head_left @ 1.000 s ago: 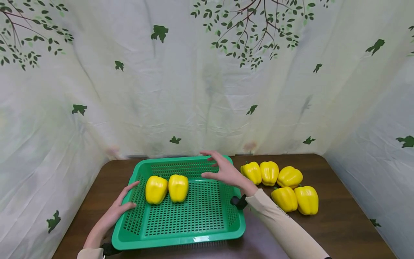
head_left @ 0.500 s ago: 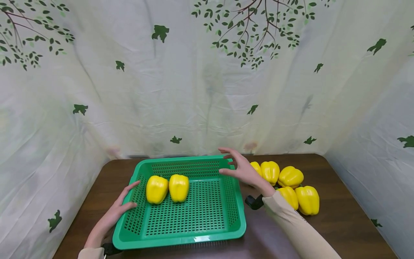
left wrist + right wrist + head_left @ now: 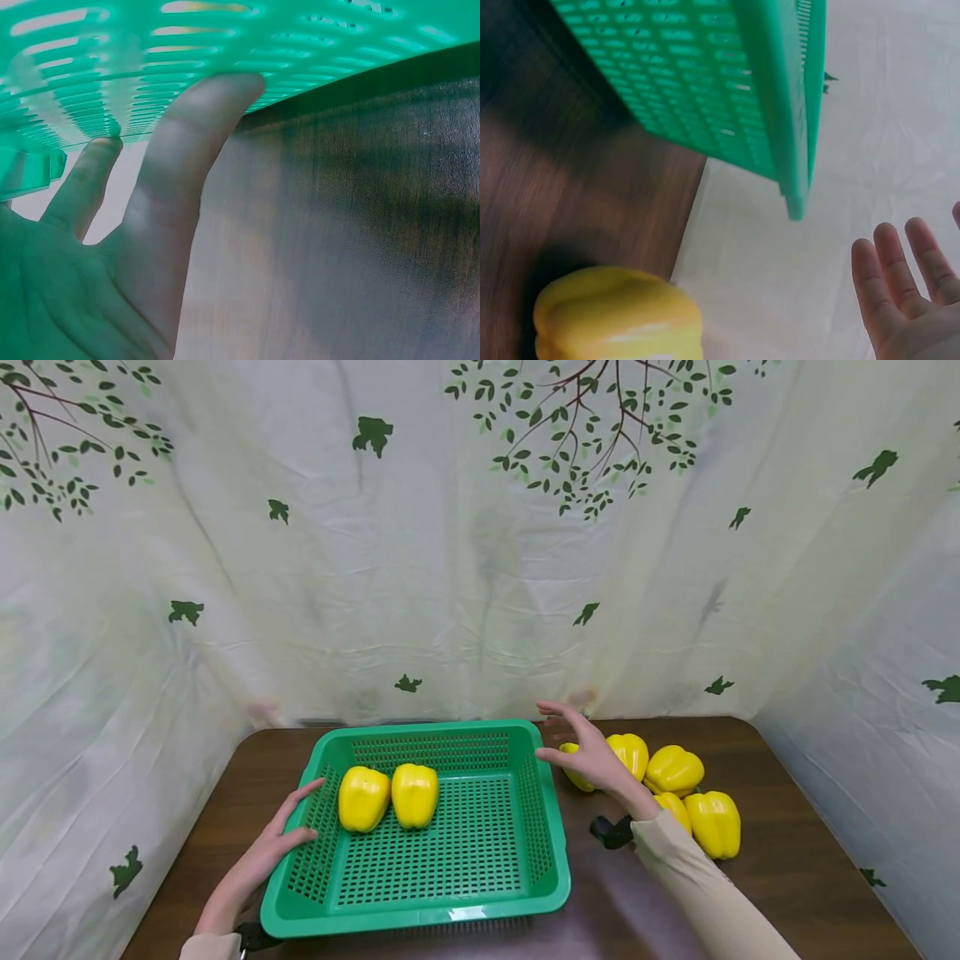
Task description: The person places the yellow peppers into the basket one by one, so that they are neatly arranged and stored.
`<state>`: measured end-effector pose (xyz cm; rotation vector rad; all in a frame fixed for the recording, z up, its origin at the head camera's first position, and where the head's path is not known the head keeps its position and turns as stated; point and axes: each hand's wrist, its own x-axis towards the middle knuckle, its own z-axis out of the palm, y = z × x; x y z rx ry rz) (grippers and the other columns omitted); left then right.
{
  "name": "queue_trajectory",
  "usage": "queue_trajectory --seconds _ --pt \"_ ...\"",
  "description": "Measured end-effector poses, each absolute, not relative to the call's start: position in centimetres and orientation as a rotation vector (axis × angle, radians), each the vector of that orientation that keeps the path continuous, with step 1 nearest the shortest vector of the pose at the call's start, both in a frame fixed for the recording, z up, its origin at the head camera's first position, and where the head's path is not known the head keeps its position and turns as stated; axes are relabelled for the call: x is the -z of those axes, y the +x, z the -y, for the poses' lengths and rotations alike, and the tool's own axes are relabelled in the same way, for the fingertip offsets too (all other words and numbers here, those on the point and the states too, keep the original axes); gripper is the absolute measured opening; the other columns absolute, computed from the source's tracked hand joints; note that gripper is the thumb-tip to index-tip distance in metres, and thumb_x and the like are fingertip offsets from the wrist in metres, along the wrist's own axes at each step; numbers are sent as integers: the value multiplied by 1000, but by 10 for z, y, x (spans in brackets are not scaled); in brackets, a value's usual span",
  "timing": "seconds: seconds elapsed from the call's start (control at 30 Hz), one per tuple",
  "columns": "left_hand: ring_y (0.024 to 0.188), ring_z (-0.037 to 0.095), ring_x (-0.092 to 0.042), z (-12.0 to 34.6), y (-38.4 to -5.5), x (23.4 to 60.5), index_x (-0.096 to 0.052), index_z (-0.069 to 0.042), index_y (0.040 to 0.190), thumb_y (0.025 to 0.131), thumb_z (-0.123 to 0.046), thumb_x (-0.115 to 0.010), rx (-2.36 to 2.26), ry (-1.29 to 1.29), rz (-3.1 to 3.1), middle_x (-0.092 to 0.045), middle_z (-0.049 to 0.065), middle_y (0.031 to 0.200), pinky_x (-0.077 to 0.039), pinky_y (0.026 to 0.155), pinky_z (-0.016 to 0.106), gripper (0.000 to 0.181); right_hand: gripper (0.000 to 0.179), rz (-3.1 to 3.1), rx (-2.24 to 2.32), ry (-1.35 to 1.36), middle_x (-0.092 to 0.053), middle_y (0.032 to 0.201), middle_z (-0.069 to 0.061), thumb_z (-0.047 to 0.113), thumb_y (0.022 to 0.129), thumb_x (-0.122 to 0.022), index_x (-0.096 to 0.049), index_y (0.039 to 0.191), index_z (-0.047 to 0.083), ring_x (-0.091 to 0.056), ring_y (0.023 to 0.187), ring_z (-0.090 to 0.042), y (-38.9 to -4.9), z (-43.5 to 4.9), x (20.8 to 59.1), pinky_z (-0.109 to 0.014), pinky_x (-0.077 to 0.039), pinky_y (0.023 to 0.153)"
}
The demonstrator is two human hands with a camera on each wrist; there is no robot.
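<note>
A green plastic basket (image 3: pixel 480 910) with slotted walls holds two yellow bell peppers, the left pepper (image 3: pixel 364 799) beside the right pepper (image 3: pixel 415 796). My left hand (image 3: pixel 258 860) lies along the basket's left side, thumb and fingers extended. In the left wrist view, its thumb (image 3: pixel 176 172) lies against the slotted wall. Off the basket's right rim, my right hand (image 3: pixel 592 756) hovers with fingers spread and nothing held. It partly covers a yellow bell pepper (image 3: pixel 577 779) on the table, which the right wrist view also shows as a pepper (image 3: pixel 619 319) below the hand.
More yellow bell peppers lie right of the basket on the brown table (image 3: pixel 795 860), including a far one (image 3: pixel 673 769) and a near one (image 3: pixel 713 824). A pale leaf-patterned curtain (image 3: pixel 465 568) surrounds the table's back and sides.
My right hand has moved right, from above the basket's right part to over the peppers beside it, fingers still spread. My left hand, the basket and the peppers have stayed in place.
</note>
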<state>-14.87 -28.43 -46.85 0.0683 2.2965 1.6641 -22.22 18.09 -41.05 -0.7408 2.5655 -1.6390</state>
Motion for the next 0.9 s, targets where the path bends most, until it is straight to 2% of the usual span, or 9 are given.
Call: queue_trajectory --seconds 0.3,0.47,0.73,0.9 --pt "120 47 -37 284 -148 468 -13 -19 152 95 -11 -48 -1698 57 -2254 3 20 154 -49 85 46 67 61 -2541 1715 -702 -40 141 -22 0 88 -65 -36 142 -2 -40 125 -43 -206 -191 392 -58 -32 100" --pt "120 47 -37 284 -148 468 -14 -19 152 95 -11 -48 -1696 56 -2262 3 20 154 -50 84 45 67 61 -2561 1720 -678 -39 141 -23 -1 88 -64 -35 142 -3 -41 124 -42 -204 -199 391 -57 -32 101" --pt "119 46 -38 284 -148 468 -15 -18 152 95 -11 -48 -1691 63 -2280 1 21 154 -49 83 42 66 62 -2571 1721 -636 -37 142 -25 2 89 -65 -34 143 -6 -33 126 -48 -206 -209 397 -60 -29 101" --pt "117 45 -41 284 -148 468 -13 -19 152 95 -11 -48 -1705 56 -2249 0 21 153 -50 83 44 66 64 -2583 1723 -586 -36 144 -21 5 88 -66 -35 144 0 -34 126 -46 -215 -220 419 -62 -26 102"
